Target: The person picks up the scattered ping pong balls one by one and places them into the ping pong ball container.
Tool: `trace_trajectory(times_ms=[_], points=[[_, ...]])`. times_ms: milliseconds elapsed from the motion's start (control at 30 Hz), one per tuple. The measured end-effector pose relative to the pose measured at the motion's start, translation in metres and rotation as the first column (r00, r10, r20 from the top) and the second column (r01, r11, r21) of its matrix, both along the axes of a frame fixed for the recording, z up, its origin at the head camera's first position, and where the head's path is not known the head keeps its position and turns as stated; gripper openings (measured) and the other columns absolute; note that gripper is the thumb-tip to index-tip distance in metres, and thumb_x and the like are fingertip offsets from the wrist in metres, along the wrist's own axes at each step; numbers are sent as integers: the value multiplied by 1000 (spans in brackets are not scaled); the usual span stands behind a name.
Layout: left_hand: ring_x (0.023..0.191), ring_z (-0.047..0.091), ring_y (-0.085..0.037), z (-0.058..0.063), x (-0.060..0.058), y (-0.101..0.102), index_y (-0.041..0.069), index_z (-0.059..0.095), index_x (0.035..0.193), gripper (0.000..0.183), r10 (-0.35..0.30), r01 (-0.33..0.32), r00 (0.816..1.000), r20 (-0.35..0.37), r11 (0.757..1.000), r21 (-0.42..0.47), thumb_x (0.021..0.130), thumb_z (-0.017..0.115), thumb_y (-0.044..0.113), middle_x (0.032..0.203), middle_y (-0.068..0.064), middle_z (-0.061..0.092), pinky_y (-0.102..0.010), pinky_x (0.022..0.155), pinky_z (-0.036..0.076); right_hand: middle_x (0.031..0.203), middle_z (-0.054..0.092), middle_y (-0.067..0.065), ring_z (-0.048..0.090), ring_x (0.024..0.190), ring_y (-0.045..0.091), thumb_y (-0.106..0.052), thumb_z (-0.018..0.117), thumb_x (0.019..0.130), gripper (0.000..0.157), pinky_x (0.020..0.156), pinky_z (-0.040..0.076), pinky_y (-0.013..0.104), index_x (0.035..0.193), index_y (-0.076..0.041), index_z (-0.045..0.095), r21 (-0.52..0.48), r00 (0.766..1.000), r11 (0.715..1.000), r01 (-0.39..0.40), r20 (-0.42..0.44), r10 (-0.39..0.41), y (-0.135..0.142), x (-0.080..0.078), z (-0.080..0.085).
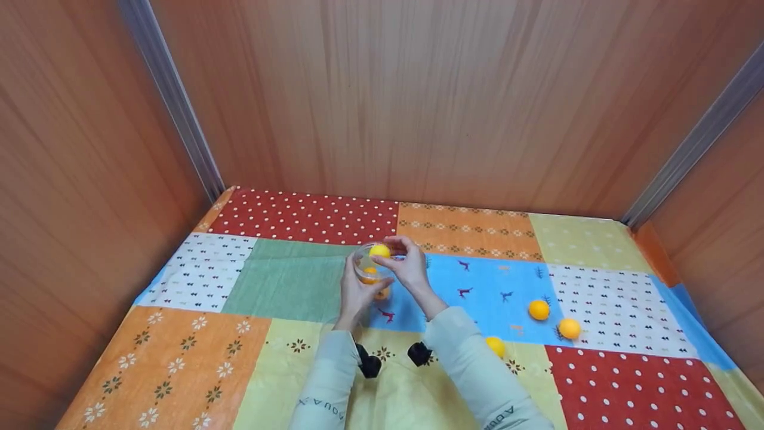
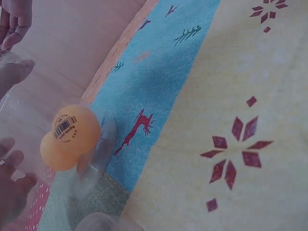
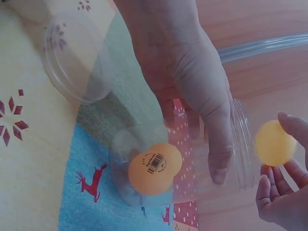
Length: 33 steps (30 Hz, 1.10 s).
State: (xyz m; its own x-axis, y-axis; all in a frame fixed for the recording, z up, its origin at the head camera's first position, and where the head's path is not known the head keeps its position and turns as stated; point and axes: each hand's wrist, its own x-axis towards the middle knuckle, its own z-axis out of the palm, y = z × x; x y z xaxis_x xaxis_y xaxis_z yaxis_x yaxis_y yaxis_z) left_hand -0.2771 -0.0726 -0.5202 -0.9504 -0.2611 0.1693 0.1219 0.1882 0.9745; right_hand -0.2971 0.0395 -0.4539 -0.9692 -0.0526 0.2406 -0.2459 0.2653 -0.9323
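Head view shows a clear, see-through jar (image 1: 362, 263) near the middle of the patchwork cloth (image 1: 286, 275), its round mouth facing the camera and orange balls visible through the plastic. The left hand (image 1: 357, 294) is wrapped round the jar's side, while the right hand (image 1: 413, 269) pinches a yellow-orange ball (image 1: 379, 252) at the mouth; both forearms, in pale sleeves (image 1: 331, 382), reach forward and draw close together. Three loose balls (image 1: 539, 310) lie on the cloth to the right, one close beside the right sleeve. Left wrist view looks through the jar's wall at two balls (image 2: 77, 130) low inside, the nearer printed with a dark barcode and lettering; the left thumb and fingers lie on opposite sides of the plastic. Right wrist view has the left hand's back uppermost, and the pinched ball sits between right thumb and fingertips just outside the rim, apart from it. A clear round lid (image 3: 77, 62) lies near the jar. Whether the jar's base touches the cloth, I cannot tell.
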Motion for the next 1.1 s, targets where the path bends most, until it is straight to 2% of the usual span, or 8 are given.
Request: trace_trajectory(times_ms=[200,333,600,800,1000,1100], points=[[108,45,-24,0,1,0,15,32,131,80,10,-9,1000,11,999,-41,66,79,17,126,-10,43,-40,93,37,97,60,9,57,84,20,-14,72,73,34,75,49,28,103,-3,60,0,1000,1000,-9,6,9,3,3,2],[110,44,-26,-1,1,0,13,31,131,82,14,-15,1000,-8,999,-46,65,79,20,127,-10,43,-42,94,36,99,60,12,56,85,20,-16,70,76,32,75,48,29,104,-4,59,12,1000,1000,-26,4,26,7,6,5],[111,44,-30,-1,-1,-1,9,34,129,84,12,-14,999,-37,999,-47,62,81,23,125,-13,44,-42,93,37,99,60,12,56,87,22,-23,67,79,35,74,48,33,105,-1,58,33,995,997,-65,-67,67,18,15,11],[110,44,-30,0,-2,0,10,34,129,83,13,-14,1000,-21,999,-38,61,81,20,125,-15,43,-40,93,37,99,59,12,55,90,25,-24,66,80,34,75,47,36,106,-3,58,57,993,994,-89,-69,92,29,26,17],[112,43,-32,0,-1,0,10,33,129,84,7,-7,1000,-17,1000,-27,62,81,21,126,-16,43,-41,94,36,99,59,13,55,90,24,-18,65,81,30,75,46,42,106,-2,59,85,987,990,-113,-105,122,44,31,13],[113,42,-32,0,0,0,11,33,130,84,6,-6,1000,-14,1000,-26,62,81,22,126,-15,43,-42,94,35,100,60,9,55,91,22,-20,65,81,30,75,45,41,106,-4,59,104,986,988,-117,-106,128,52,31,8]])
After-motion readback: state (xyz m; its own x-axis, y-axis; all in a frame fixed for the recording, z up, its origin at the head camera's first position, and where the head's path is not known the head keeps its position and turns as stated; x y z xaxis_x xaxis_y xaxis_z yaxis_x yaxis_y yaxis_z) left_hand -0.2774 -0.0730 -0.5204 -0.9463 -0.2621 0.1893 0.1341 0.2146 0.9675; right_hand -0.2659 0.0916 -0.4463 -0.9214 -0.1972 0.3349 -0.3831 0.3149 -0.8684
